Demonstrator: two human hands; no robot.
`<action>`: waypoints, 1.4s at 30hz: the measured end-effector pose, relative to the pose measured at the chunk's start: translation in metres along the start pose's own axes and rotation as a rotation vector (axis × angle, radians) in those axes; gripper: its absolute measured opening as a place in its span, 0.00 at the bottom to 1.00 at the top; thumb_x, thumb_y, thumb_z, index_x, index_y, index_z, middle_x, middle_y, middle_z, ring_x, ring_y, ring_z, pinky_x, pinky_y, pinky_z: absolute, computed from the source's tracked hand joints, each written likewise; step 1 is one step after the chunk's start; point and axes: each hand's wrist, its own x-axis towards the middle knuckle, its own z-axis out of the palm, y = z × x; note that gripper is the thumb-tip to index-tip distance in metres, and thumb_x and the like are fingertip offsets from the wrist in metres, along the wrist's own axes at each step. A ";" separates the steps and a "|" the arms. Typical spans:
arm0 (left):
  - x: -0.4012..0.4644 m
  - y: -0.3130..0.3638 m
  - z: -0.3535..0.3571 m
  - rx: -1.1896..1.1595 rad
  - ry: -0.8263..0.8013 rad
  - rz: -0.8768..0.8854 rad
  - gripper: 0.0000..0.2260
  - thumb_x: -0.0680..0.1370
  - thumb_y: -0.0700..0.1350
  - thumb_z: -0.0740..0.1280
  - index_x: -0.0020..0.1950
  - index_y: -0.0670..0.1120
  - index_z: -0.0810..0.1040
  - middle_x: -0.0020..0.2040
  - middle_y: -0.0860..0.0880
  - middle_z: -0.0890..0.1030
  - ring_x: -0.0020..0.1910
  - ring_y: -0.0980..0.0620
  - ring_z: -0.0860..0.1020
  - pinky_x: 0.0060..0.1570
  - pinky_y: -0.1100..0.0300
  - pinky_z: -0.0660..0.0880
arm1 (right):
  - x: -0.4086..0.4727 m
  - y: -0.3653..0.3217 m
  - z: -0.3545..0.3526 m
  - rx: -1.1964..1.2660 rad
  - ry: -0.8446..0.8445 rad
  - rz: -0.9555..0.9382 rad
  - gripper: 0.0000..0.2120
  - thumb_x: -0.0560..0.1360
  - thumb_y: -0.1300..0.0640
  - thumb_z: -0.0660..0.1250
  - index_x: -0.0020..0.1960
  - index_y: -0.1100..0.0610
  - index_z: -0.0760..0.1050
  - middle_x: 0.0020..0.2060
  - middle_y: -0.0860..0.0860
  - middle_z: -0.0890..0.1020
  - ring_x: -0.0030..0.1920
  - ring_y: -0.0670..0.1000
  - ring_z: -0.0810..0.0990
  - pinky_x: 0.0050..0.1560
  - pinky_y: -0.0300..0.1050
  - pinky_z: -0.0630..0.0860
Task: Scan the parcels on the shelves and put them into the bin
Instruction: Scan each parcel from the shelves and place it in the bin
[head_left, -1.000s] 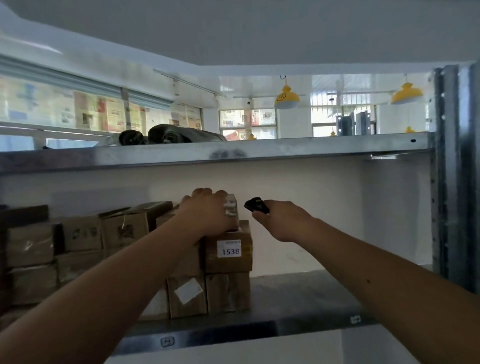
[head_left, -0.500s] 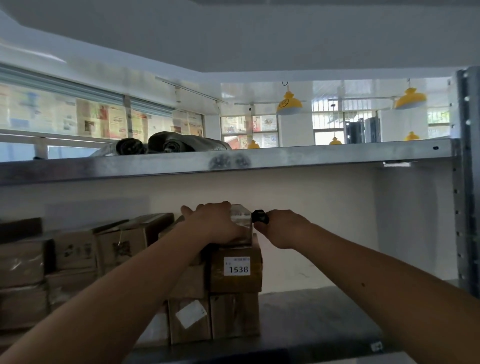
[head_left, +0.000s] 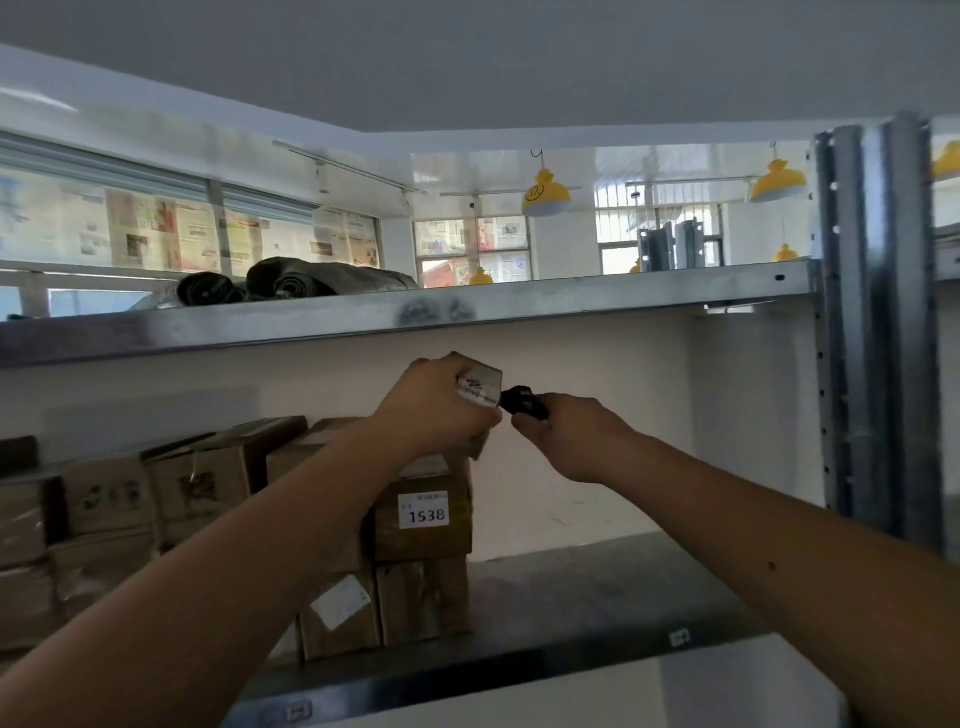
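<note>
My left hand (head_left: 434, 408) grips a small cardboard parcel (head_left: 480, 388) with a white label, held tilted above the stack on the shelf. My right hand (head_left: 569, 439) holds a small black scanner (head_left: 524, 402) whose tip sits right against the parcel's labelled face. Beneath them stands a brown box marked 1538 (head_left: 423, 512) on top of other cardboard boxes (head_left: 340, 616). The bin is not in view.
More brown boxes (head_left: 111, 499) fill the left of the metal shelf (head_left: 571, 597). An upper shelf (head_left: 415, 314) carries dark rolled sheets (head_left: 311, 278). A steel upright (head_left: 878, 332) stands at the right. Bare shelf surface lies to the right of the stack.
My left hand has lifted the small parcel off the stack and tilted it. My right hand has brought the scanner in from the right until it meets the label.
</note>
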 end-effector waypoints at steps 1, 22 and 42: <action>-0.002 0.005 0.005 -0.027 0.012 0.016 0.26 0.73 0.54 0.78 0.68 0.51 0.78 0.50 0.57 0.79 0.46 0.59 0.77 0.41 0.69 0.72 | -0.007 0.006 -0.004 0.013 0.005 0.015 0.23 0.84 0.37 0.57 0.66 0.53 0.76 0.51 0.51 0.81 0.45 0.50 0.78 0.36 0.44 0.68; -0.115 0.072 0.189 -1.055 -0.154 -0.151 0.45 0.61 0.43 0.87 0.68 0.71 0.70 0.59 0.71 0.79 0.58 0.65 0.81 0.51 0.60 0.83 | -0.202 0.139 -0.022 0.057 0.010 0.140 0.18 0.83 0.36 0.56 0.69 0.41 0.72 0.46 0.43 0.82 0.45 0.47 0.80 0.45 0.45 0.78; -0.178 0.020 0.207 -0.421 0.017 0.056 0.58 0.57 0.57 0.88 0.75 0.76 0.54 0.72 0.60 0.53 0.66 0.65 0.59 0.68 0.72 0.58 | -0.293 0.142 -0.012 0.031 -0.258 0.116 0.26 0.82 0.34 0.58 0.77 0.40 0.68 0.45 0.38 0.77 0.44 0.40 0.77 0.41 0.38 0.72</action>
